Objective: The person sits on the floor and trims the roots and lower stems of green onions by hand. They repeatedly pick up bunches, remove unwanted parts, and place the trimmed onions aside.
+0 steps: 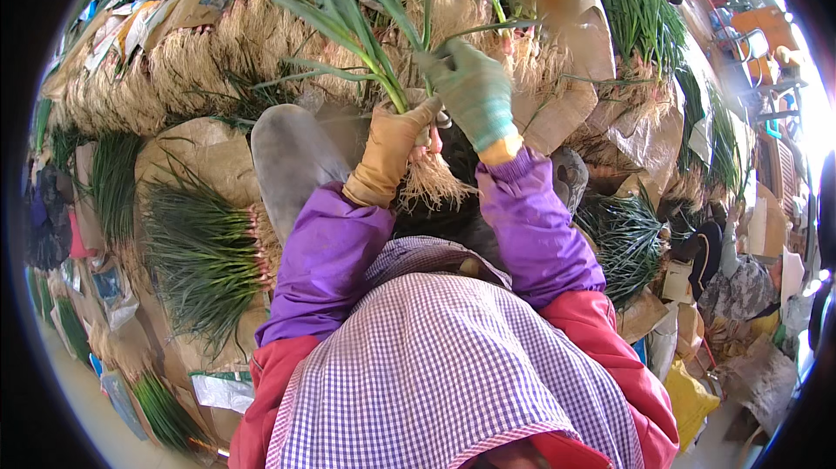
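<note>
My left hand (395,142), in a tan rubber glove, is closed around a few green onion plants (375,64). Their green leaves fan up and to the left, and their pinkish bulbs and pale roots (433,181) hang below my fist. My right hand (473,93), in a green knit glove with a yellow cuff beneath, is just right of and above the left one. Its fingers are bent by a long leaf of the bunch; blur hides whether they grip it. Something small and shiny, possibly metal, shows between the hands.
Rows of onions with dense roots (189,67) lie ahead on brown sacking. A pile of onions (202,253) lies at the left, another (620,243) at the right. A co-worker in patterned clothing (741,286) is at the far right. A yellow bag (689,397) lies at lower right.
</note>
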A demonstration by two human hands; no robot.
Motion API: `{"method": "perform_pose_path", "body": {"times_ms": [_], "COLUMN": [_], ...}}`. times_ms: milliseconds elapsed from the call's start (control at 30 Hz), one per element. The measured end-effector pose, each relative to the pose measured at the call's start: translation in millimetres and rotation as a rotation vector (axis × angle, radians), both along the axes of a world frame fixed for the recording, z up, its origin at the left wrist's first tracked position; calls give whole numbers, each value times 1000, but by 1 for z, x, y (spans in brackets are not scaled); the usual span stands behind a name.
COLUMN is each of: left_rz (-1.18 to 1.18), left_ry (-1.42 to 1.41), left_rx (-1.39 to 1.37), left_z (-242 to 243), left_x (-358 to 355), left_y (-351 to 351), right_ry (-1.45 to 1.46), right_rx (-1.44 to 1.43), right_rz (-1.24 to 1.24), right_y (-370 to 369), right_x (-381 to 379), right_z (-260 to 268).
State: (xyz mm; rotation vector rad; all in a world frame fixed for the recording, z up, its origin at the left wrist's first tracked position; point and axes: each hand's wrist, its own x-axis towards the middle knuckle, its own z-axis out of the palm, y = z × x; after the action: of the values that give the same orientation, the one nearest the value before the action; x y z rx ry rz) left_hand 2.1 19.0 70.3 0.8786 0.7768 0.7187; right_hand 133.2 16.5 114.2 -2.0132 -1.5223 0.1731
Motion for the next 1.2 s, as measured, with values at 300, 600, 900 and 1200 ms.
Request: {"method": "perform_pose_path", "body": {"times_ms": [300,600,900,1200], "left_rz": [44,-25,-157,125], "left_ry": [-177,-406,-49,-346], "left_rx": [-276,-258,-122,-181], "left_z": [7,-31,-27,7], "left_x": [5,-9,-25,-15], "left_y": [3,16,22,23], "right_ry": [1223,560,912,472], "right_rx": [190,-175,-330,-765], "right_rz": [17,345,234,489], "right_y": [-12,-55,-54,-129], "right_x": [-5,106,35,68], "right_z": [-14,-68,11,-4]}}
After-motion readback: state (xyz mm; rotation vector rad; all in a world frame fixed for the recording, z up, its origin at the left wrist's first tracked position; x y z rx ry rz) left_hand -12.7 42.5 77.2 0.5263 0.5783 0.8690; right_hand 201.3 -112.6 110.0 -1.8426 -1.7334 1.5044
